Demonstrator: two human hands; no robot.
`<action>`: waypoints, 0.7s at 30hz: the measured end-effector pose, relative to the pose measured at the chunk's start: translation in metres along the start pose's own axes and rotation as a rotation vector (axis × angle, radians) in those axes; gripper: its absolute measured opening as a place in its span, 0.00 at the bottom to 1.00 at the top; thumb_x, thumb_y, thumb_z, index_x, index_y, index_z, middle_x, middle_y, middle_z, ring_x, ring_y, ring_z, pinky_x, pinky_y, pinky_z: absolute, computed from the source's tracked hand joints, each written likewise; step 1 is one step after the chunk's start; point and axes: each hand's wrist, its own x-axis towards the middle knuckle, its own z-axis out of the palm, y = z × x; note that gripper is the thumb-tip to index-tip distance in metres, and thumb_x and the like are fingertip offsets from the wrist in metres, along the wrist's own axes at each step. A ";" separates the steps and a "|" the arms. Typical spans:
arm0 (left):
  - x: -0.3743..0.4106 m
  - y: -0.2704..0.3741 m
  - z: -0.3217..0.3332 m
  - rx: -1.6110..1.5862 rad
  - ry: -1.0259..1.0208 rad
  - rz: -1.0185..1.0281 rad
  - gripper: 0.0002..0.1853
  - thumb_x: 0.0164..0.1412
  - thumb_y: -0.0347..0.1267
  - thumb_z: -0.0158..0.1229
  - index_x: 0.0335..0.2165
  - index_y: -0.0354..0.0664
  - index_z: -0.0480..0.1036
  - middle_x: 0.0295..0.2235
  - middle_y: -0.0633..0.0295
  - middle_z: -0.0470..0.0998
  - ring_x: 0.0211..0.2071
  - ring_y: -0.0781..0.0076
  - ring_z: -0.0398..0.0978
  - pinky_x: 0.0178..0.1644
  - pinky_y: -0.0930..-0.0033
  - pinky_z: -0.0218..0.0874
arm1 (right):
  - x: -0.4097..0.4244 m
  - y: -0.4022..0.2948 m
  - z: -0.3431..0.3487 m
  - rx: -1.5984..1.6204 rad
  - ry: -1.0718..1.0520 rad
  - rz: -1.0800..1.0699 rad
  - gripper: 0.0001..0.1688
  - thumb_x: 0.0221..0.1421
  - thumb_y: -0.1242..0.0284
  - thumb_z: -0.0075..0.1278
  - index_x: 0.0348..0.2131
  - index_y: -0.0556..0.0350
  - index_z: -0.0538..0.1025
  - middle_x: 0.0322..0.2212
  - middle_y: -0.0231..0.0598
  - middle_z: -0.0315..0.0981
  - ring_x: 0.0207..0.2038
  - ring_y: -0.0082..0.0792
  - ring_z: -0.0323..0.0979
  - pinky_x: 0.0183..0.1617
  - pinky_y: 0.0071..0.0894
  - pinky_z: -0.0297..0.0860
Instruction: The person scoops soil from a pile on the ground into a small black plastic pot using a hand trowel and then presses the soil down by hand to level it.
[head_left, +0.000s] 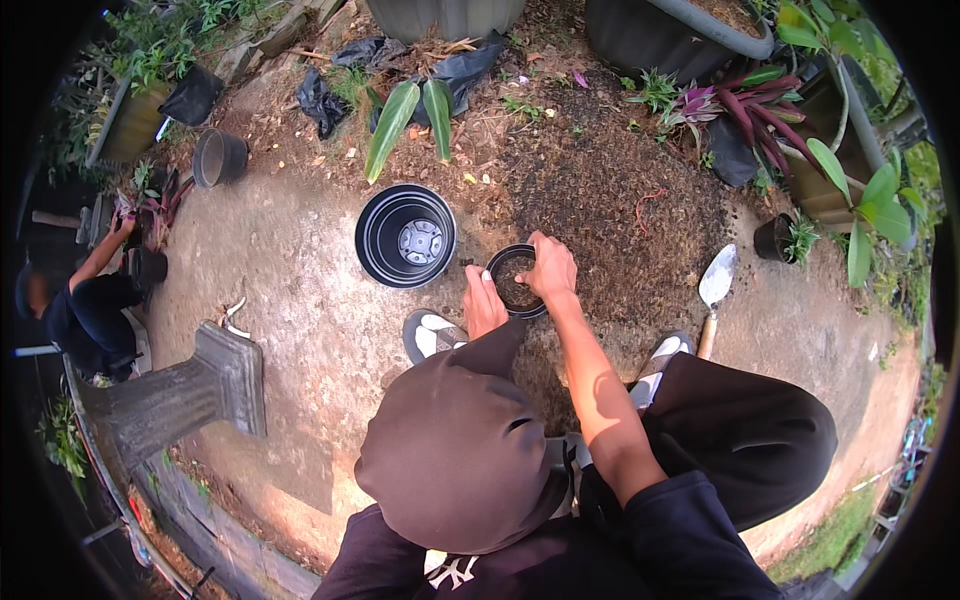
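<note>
Between my shoes stands a small round black plastic pot (514, 311) with brown soil or growing medium inside. My right hand (555, 268) grips its right rim, the thumb reaching inside over the soil. Against the left side of the pot, my left hand (484, 300) holds the wall with its fingertips near the rim. Just to the left, a larger black plastic pot (367, 240) stands upright with its slotted base showing. A dark patch of loose soil (630, 187) spreads over the ground ahead and to the right of my hands.
A trowel (718, 277) with a wooden handle lies right of my shoe. Large planters (667, 37) and leafy plants (409, 116) line the far side. At left are a grey pedestal (225, 382), a dark pot (217, 157) and another person (94, 315) crouching by plants.
</note>
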 end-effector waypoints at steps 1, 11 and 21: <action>-0.001 0.003 0.002 0.001 -0.006 0.003 0.12 0.80 0.36 0.40 0.44 0.37 0.64 0.31 0.35 0.74 0.34 0.25 0.70 0.38 0.36 0.56 | -0.003 0.001 0.000 0.000 0.004 0.037 0.40 0.33 0.69 0.81 0.47 0.54 0.76 0.43 0.48 0.81 0.50 0.57 0.80 0.52 0.56 0.76; -0.002 0.007 -0.003 0.028 0.008 0.005 0.12 0.80 0.36 0.40 0.44 0.37 0.64 0.31 0.35 0.74 0.34 0.25 0.70 0.38 0.36 0.56 | -0.006 -0.003 -0.003 -0.009 -0.044 -0.023 0.49 0.24 0.74 0.83 0.48 0.52 0.73 0.43 0.47 0.80 0.51 0.57 0.78 0.53 0.55 0.76; 0.009 0.012 0.002 0.039 0.019 0.025 0.13 0.80 0.36 0.40 0.44 0.37 0.64 0.31 0.35 0.74 0.34 0.25 0.70 0.38 0.36 0.56 | 0.001 -0.007 -0.005 -0.125 0.038 -0.019 0.62 0.20 0.70 0.84 0.56 0.48 0.68 0.47 0.48 0.77 0.53 0.58 0.76 0.53 0.55 0.78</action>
